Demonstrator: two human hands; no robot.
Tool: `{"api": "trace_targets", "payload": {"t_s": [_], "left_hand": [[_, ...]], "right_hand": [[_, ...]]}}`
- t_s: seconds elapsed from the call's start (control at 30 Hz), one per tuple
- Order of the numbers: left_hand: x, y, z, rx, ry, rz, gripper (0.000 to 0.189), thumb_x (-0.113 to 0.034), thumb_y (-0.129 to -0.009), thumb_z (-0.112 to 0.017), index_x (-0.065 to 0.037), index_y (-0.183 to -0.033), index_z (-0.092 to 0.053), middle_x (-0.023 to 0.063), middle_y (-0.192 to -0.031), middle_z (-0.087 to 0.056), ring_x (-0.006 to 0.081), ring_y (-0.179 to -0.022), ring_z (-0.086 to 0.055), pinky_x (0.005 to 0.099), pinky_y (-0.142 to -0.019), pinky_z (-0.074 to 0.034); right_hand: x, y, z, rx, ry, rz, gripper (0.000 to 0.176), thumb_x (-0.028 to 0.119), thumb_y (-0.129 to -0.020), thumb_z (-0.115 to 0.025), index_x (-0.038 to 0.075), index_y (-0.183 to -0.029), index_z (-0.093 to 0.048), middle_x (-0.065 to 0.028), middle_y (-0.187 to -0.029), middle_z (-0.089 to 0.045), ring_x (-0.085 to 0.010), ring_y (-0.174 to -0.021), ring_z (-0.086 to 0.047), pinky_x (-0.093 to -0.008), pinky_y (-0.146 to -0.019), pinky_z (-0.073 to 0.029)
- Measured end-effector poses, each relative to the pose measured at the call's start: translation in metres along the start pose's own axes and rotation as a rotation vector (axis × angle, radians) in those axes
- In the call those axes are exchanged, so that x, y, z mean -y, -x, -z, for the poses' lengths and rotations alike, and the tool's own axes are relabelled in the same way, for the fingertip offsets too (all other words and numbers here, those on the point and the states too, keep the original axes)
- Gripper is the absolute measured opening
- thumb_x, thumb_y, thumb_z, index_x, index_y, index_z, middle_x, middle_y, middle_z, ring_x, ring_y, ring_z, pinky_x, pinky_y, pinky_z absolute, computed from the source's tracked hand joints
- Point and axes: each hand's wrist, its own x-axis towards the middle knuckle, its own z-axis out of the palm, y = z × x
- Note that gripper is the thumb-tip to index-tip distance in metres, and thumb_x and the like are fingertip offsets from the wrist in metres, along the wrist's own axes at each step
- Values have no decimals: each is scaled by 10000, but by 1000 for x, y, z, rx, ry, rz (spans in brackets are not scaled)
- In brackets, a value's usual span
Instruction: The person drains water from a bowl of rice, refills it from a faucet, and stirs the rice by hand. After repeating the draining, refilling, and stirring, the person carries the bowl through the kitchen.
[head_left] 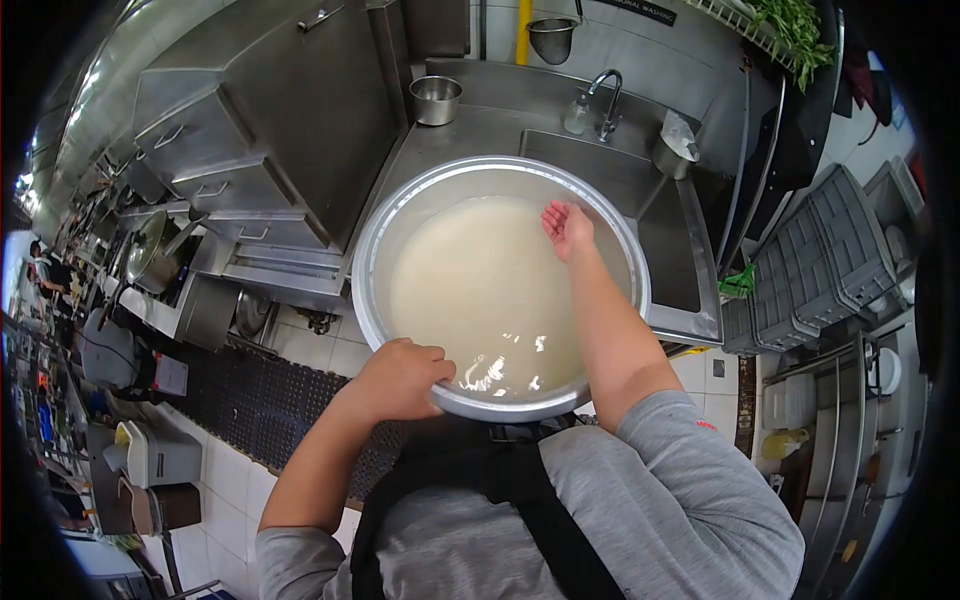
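Note:
A large round metal pot [364, 270] filled with cloudy whitish liquid [480, 270] stands at the sink's edge, close to my body. My left hand [405, 380] grips the pot's near left rim, fingers wrapped over the edge. Over the right part of the liquid is my right hand [567, 229], palm up with the fingers curled together. Whether anything lies in that palm is too small to tell. The bottom of the pot is hidden by the cloudy liquid.
Behind the pot are a steel sink [570, 148], a tap [608, 105], a soap bottle [577, 114] and a small steel pot [436, 101]. Grey crates [820, 250] stand at right, steel drawers [220, 185] at left. A black mat [240, 400] covers part of the floor.

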Motion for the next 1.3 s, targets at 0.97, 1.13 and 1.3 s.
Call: {"api": "trace_targets", "payload": {"t_s": [0.97,1.13,1.3], "left_hand": [[154,16,97,257,37,-101,502,-234,-626,-842,-145,-1077,-639,13,-888,-660,208,-933,-642,380,-1005,-414],[157,-73,104,603,226,662,659,-438,-780,-768,-92,-1296,-549,149,-1109,-667,276,-1038,-641,401,-901,-499],[278,-152,1,1,-157,424,534,-458,-907,-604,-62,-1263,-571,197,-1268,-572,328,-1131,-584,408,-959,-467]], "right_hand": [[-16,-14,-48,-107,355,-32,229,265,-951,-482,72,-943,-606,-37,-857,-589,-163,-781,-568,-320,-740,-490],[-25,-43,-53,-8,531,-83,303,320,-1003,-462,59,-962,-610,-41,-870,-599,-165,-788,-574,-320,-751,-495],[-60,-62,-60,51,159,60,327,284,-1021,-445,13,-985,-624,-59,-927,-637,-162,-828,-602,-326,-788,-512]]}}
